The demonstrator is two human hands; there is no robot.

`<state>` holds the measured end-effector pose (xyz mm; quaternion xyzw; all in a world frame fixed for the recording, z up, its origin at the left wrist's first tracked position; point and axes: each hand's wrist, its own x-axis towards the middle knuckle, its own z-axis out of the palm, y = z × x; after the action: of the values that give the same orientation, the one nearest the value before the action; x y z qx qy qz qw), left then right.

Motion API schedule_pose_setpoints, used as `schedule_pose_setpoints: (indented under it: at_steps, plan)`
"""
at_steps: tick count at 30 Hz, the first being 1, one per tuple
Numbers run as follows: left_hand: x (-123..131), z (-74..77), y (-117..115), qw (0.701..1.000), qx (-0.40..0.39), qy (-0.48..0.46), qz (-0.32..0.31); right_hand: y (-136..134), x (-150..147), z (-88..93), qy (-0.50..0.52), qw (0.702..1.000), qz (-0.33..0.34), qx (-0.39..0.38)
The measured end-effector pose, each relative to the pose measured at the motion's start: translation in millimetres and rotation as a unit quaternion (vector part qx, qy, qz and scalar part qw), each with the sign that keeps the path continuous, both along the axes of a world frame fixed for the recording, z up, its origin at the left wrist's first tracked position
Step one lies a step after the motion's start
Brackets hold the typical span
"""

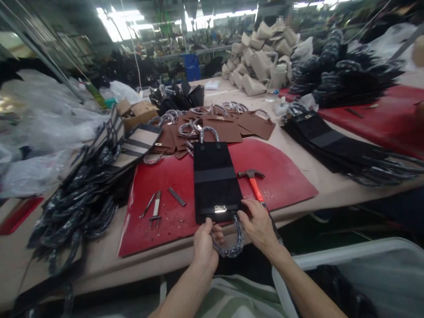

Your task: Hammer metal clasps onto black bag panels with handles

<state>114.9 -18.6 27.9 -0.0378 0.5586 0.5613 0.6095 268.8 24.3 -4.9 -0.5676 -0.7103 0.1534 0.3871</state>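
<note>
A flat black bag panel (213,190) lies lengthwise before me, with a grey band across its middle and a metal clasp (220,209) near its close edge. Plastic-wrapped handles stick out at both ends; the near handle (236,240) hangs over the table edge between my hands. My left hand (206,243) pinches the panel's near left corner, thumb on top. At the near right corner, my right hand (260,223) grips the panel's edge beside the handle. A claw hammer (254,182) with an orange handle lies just right of the panel, its lower grip partly behind my right hand.
Under the panel is a red mat (278,172), with a fork-like punch (157,207) and a metal strip (176,196) on its left. Brown panels (221,128) lie behind. Black panels are stacked left (82,181) and right (326,137). A white bin (357,251) stands at lower right.
</note>
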Motion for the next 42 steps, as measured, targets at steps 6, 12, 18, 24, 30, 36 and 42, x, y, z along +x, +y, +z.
schedule_pose_setpoints:
  at_steps: [6, 12, 18, 24, 30, 36, 42]
  plan:
    - [-6, 2.5, 5, 0.981, -0.040, 0.053, -0.183, 15, -1, 2.7, -0.107, 0.994, 0.000, -0.004]
    - [-23, 3.6, 11, 0.943, -0.069, 0.103, -0.308, 16, -16, 25.6, -0.172, 0.983, 0.056, 0.006]
    - [-39, -10.7, -2, 0.845, -0.037, 0.295, -0.445, 23, -43, 19.1, -0.176, 0.974, 0.140, -0.012]
    - [-104, -6.0, -24, 0.829, 0.021, 0.376, -0.414, 30, -44, 8.6, -0.167, 0.975, 0.145, -0.007]
    - [-217, 22.5, -3, 0.684, -0.026, 0.668, -0.292, 37, -39, -3.6, -0.162, 0.974, 0.153, 0.042]
    - [-274, 36.9, 22, 0.610, -0.116, 0.730, -0.286, 44, -38, -16.3, -0.157, 0.972, 0.157, 0.070]
    - [-244, 35.0, 48, 0.576, -0.118, 0.713, -0.383, 43, -38, -13.8, -0.167, 0.972, 0.157, 0.060]
